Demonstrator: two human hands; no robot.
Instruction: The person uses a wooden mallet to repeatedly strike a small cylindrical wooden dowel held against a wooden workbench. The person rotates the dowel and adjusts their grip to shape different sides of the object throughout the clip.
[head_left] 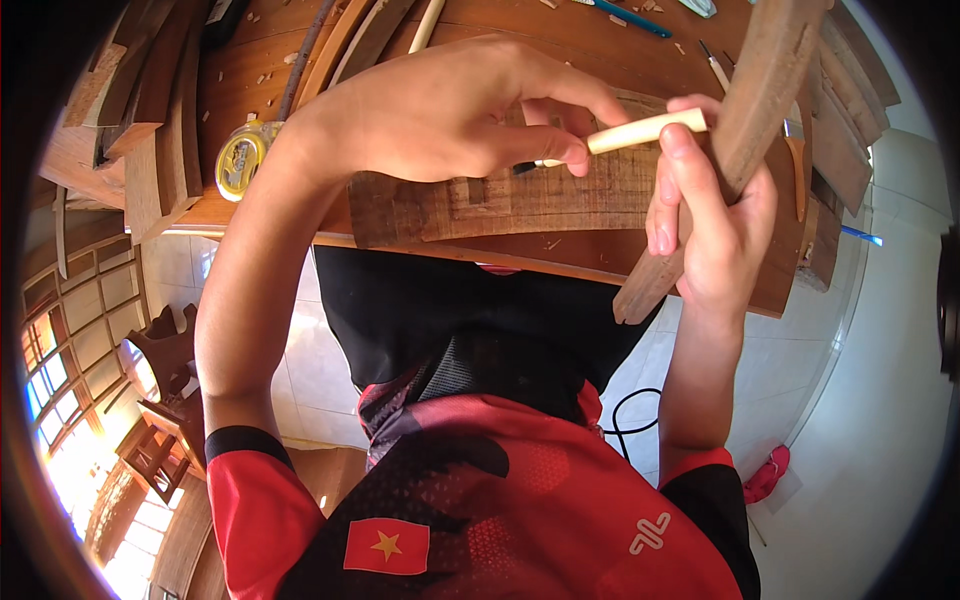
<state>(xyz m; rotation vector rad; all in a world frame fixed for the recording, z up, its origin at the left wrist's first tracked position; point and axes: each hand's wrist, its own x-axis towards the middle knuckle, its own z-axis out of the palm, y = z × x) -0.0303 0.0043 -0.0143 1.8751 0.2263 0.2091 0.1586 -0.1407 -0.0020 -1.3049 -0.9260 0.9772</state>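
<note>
My left hand (470, 115) reaches across the bench with its wrist bent. Its thumb and a finger pinch the front of a slim carving tool (645, 132). That tool has a pale round wooden handle, a light collar and a short dark tip pointing left; its exact kind of tip is too small to tell. The handle's back end rests at the thumb and fingertips of my right hand (715, 215). The same hand is closed round a long, slightly curved brown wooden bar (765, 95), which slants from upper right down past the bench edge.
Beneath my hands, a flat wooden board (540, 205) lies on the bench (570, 262). A yellow tape measure (243, 162) sits by my left forearm. Wood pieces (165, 120) are stacked at left, more (850, 90) at right. A flat brush (797, 150) lies beyond the bar.
</note>
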